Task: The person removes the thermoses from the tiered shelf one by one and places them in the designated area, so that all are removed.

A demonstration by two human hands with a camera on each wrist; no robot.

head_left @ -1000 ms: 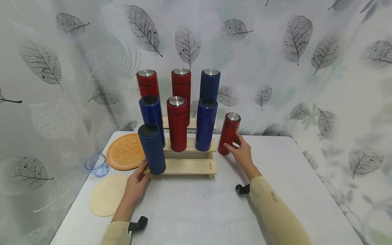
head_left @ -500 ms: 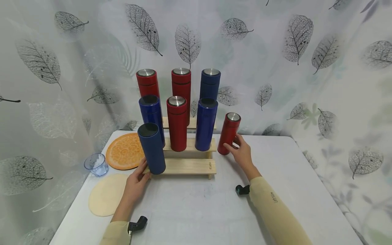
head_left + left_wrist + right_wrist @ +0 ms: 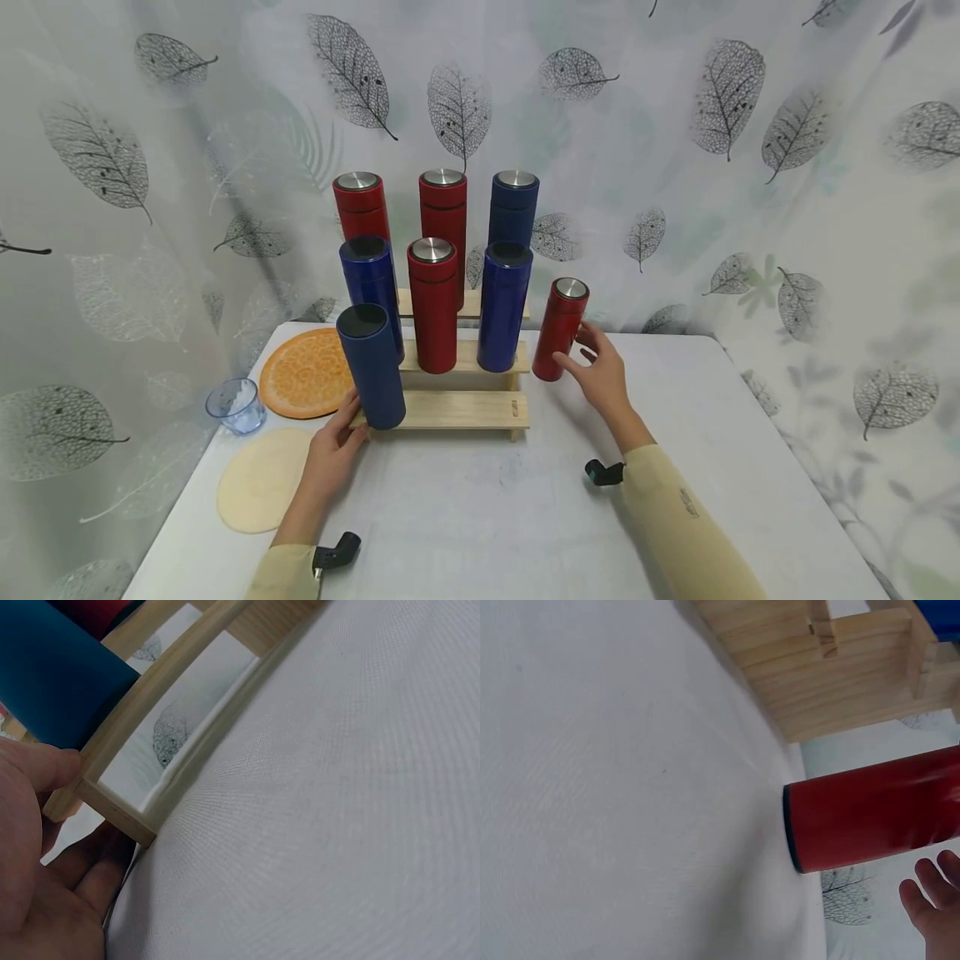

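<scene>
My left hand (image 3: pixel 335 450) grips the lower left end of a stepped wooden rack (image 3: pixel 457 410). In the left wrist view its thumb lies on the step's end and fingers curl by the rack's leg (image 3: pixel 116 814). Right above that thumb, a matte dark blue thermos bottle (image 3: pixel 372 367) stands on the lowest step. A red thermos bottle (image 3: pixel 558 333) with a steel-topped lid stands upright on the table, right of the rack. Beside it is my right hand (image 3: pixel 602 379), thumb and fingers spread. The right wrist view shows those fingertips (image 3: pixel 930 881) apart from the red bottle.
Red bottles (image 3: pixel 433 308) and blue bottles (image 3: pixel 504 308) stand on the upper steps. Left of the rack lie an orange-patterned round mat (image 3: pixel 303 375) and a pale round disc (image 3: pixel 262 479), with a clear bluish glass (image 3: pixel 238 407) near the white table's (image 3: pixel 480 517) left edge.
My right hand has let go of the red bottle and drawn slightly right, its fingers spreading. The bottle stays put. My left hand keeps its hold on the rack.
</scene>
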